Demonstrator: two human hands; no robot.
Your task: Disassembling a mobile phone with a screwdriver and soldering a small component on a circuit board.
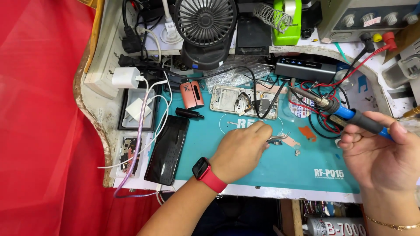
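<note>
A: Left hand (pixel 239 150), red watch on the wrist, pinches metal tweezers (pixel 276 138). Tips rest on a tiny dark component (pixel 274 142) lying on the teal silicone mat (pixel 205 144), just below the opened phone.

B: How would that part handle?

A: Featherweight and brittle, I'd judge, and easily flicked away. Tweezer tips at its edges are the only sensible hold; fingers would swamp it. Whether the tips actually clamp it or merely press on it, I cannot tell.

B: Right hand?

A: Right hand (pixel 376 153) is closed around the black foam grip of a blue soldering iron (pixel 350 114), well back from the hot end. Metal tip points up-left, raised above the mat, apart from the component.

B: Surroundings?

A: Opened phone frame (pixel 243 102), pale metal with exposed boards and a black cable trailing over it. A glossy black phone (pixel 167 149) lies flat at the mat's left edge, smooth and slippery-looking. Small copper-coloured case (pixel 191 94) beside it, matte. Red and black leads loop by the iron. Black desk fan (pixel 205 26) and a green tape dispenser (pixel 287 22) stand at the back.
</note>
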